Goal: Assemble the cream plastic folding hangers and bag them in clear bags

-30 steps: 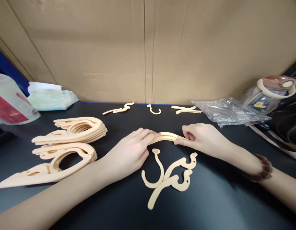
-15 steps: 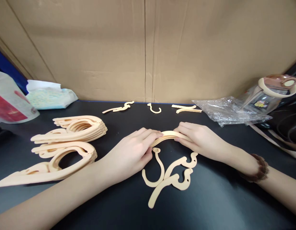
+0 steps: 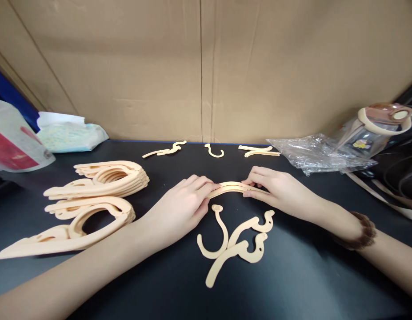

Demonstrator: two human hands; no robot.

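Cream plastic parts of folding clothes hangers lie on the black table. Two curved hanger arms point(image 3: 230, 186) are pressed side by side between my hands, just above the tabletop. Closed on their left end is my left hand point(image 3: 189, 202), its fingertips partly hidden. My right hand point(image 3: 275, 189) pinches the right end between thumb and fingers. Nearer to me lie a hanger hook point(image 3: 225, 233) and two S-shaped hanger pieces, one behind point(image 3: 242, 229) and one in front point(image 3: 224, 262), touching one another.
Two stacks of folded hangers, a rear stack point(image 3: 126, 186) and a front one point(image 3: 102, 240), lie left. Along the back are small hanger parts point(image 3: 169, 150), a hook point(image 3: 215, 152) and two arms point(image 3: 262, 152). A tissue pack point(image 3: 70, 135), plastic bag point(image 3: 312, 153) and bottle point(image 3: 366, 138) stand around.
Both hands have tilted the two arms slightly, so more of the groove between them shows. My right fingers have lifted a little. The loose parts stay where they were.
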